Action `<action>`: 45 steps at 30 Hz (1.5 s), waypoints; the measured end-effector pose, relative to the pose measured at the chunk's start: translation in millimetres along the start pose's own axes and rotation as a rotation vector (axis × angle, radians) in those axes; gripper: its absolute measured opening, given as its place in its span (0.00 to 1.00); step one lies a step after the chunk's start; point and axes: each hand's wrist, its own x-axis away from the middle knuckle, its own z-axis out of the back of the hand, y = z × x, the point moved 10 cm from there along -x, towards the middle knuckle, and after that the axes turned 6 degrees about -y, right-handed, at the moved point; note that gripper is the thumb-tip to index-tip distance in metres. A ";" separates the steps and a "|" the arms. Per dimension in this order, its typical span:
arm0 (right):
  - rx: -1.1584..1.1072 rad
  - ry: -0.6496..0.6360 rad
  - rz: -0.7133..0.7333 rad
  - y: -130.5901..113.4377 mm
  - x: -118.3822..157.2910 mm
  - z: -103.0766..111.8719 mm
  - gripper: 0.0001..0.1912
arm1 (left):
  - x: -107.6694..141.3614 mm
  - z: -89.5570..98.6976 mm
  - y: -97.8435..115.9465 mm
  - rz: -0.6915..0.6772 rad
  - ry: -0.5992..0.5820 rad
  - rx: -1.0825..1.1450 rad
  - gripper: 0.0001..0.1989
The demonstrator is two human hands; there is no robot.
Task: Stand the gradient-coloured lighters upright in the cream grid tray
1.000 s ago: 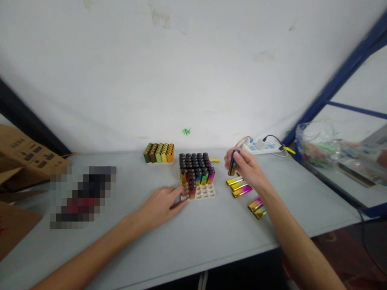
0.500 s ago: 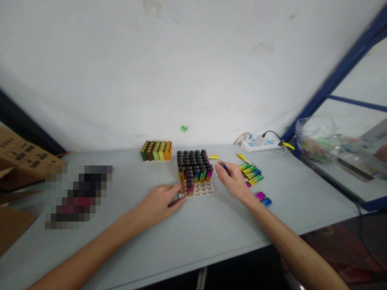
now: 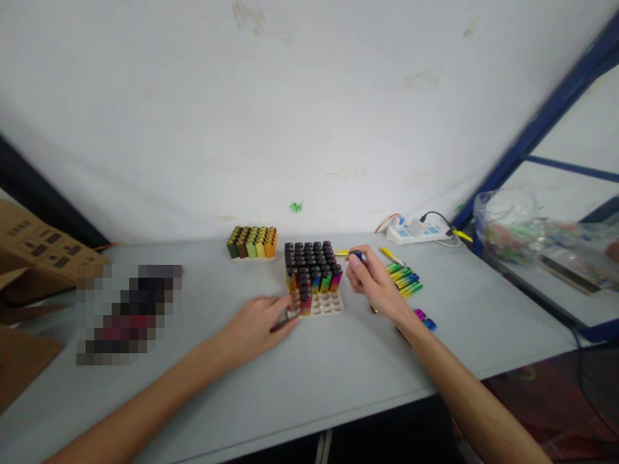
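Vs 1 s ago: R hand has come left, closer to white tray; L hand approx. unmoved at tray's near-L corner, grip can't tell. So lighter now beside tray, not in it; near-R slots bare, far rows hold upright lighters. R hand grips lighter, blue end showing, just R of tray.

Tray on table, lighters upright in it, mostly 12 o'clock side. From tray: my left hand at 8 o'clock corner; my right hand, held lighter inside, 3 o'clock, loose lighters beyond. Second lighter batch 10 o'clock, power strip 2 o'clock, cardboard box 9 o'clock.
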 end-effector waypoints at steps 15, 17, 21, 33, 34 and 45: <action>-0.021 0.023 -0.028 -0.1 -3.9 -4.8 0.20 | -0.8 -2.7 2.1 -0.026 0.001 -0.039 0.11; 0.174 0.019 0.050 -6.6 -2.8 -6.8 0.19 | -0.3 -1.5 2.9 -0.022 0.003 -0.038 0.11; 0.456 -0.013 0.232 -21.9 1.3 -16.1 0.16 | -0.3 0.5 4.5 -0.024 0.011 -0.050 0.10; 0.614 -0.226 0.292 -14.6 1.7 -42.2 0.12 | -0.5 1.6 4.8 -0.039 0.031 -0.029 0.08; 0.610 -0.215 0.272 -12.3 1.3 -42.1 0.12 | -0.6 1.5 4.9 -0.041 0.030 -0.028 0.08; 0.421 0.035 0.178 -17.8 2.9 -1.1 0.17 | -0.5 0.5 3.0 -0.032 0.012 -0.016 0.10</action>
